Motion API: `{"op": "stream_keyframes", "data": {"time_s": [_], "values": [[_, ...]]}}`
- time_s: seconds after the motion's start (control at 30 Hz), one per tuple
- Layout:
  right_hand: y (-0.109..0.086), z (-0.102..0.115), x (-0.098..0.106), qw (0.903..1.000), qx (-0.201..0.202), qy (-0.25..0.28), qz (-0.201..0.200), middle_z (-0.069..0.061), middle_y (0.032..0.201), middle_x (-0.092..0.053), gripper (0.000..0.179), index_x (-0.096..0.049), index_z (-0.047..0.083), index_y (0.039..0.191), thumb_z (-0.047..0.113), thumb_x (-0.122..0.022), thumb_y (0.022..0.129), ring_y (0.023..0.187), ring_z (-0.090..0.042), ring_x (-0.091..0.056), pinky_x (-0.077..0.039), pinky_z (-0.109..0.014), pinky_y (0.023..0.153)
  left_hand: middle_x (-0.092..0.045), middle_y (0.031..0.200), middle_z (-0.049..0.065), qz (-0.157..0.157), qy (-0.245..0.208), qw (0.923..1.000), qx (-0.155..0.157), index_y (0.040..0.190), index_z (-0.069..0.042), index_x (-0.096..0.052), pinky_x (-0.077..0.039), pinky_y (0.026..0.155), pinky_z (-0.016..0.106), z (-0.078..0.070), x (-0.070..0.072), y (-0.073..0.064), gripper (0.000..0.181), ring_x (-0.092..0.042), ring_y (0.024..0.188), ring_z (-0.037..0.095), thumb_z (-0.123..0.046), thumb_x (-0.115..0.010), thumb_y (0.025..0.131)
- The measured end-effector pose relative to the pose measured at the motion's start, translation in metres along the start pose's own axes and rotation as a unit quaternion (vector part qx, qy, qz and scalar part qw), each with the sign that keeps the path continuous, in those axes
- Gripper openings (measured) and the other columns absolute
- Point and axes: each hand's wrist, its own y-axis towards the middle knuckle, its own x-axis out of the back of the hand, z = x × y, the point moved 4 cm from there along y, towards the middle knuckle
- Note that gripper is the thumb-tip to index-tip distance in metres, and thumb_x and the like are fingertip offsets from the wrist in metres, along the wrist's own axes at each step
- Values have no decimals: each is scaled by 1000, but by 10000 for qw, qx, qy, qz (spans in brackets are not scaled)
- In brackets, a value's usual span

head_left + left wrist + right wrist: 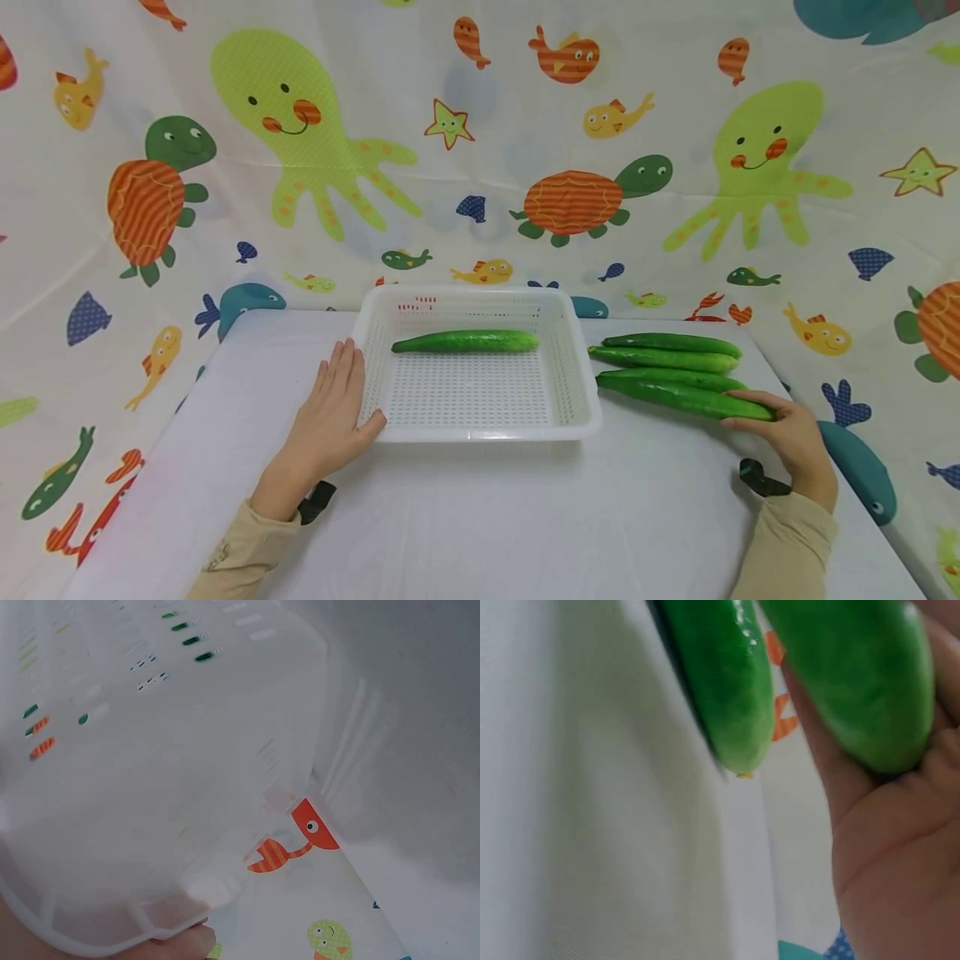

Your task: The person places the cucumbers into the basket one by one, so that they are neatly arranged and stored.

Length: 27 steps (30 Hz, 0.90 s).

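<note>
In the head view, a white plastic rectangular basket with perforated walls sits by the far edge of the white-covered table, roughly midway between its left and right edges. A long green cucumber lies crosswise inside, towards the basket's far wall. The left hand touches the basket's left side, fingers straight, grasping nothing. Near the table's right edge, the right hand pinches the right end of a glossy dark-green cucumber, the nearest of four beside the basket; three other green cucumbers lie just beyond it.

In the left wrist view, the basket's slotted wall fills much of the frame, with fingertips by its rim.

In the right wrist view, thumb and fingers clasp the pinched cucumber's blunt end, another cucumber's tip near it.
</note>
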Motion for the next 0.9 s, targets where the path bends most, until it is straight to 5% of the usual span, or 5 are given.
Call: {"op": "stream_keyframes", "data": {"time_s": [0.27, 0.53, 0.9], "values": [[-5, 12, 11, 9921, 488, 1133, -243, 19, 103, -61, 42, -69, 10, 127, 8, -77, 86, 89, -5, -51, -48, -13, 70, 1, 161, 31, -2, -34, 10000, 19, 150, 18, -8, 0, 121, 51, 0, 2, -1, 87, 4, 150, 41, -29, -51, 91], [-12, 45, 17, 9478, 1299, 2827, -700, 4, 106, -70, 39, -69, -7, 116, -16, -72, 79, 87, -9, -58, -52, -12, 71, 1, 161, 30, 2, -9, 10000, 19, 150, 18, -8, 1, 121, 50, 0, 0, 0, 88, 4, 150, 41, -30, -51, 91], [-17, 95, 14, 9232, 1403, 3461, -911, -3, 105, -73, 43, -66, -12, 118, -17, -74, 76, 88, -12, -64, -54, -15, 75, 0, 161, 32, -58, -20, 10000, 5, 150, 18, -10, -2, 121, 52, -1, 0, -1, 88, 2, 150, 42, -30, -52, 90]]}}
